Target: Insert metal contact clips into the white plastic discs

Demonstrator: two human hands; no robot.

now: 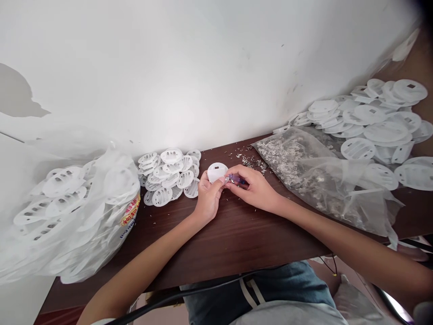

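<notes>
My left hand (209,198) is closed on a white round plastic disc (217,171), held tilted above the table with a small dark rectangular hole toward its top. Against the disc's lower right edge, my right hand (250,186) pinches a small purple object (236,178). Its kind is partly hidden by the fingers. Tiny shiny bits show beside the fingertips. Just beyond my right hand lie loose small metal pieces (253,163) on the dark brown table (233,230).
Left of my hands is a pile of white slotted discs (172,168), beside a clear plastic bag (98,234) full of similar discs. A clear bag of small pale parts (287,153) lies to the right, before a larger disc heap (385,122). A white wall (203,81) stands behind.
</notes>
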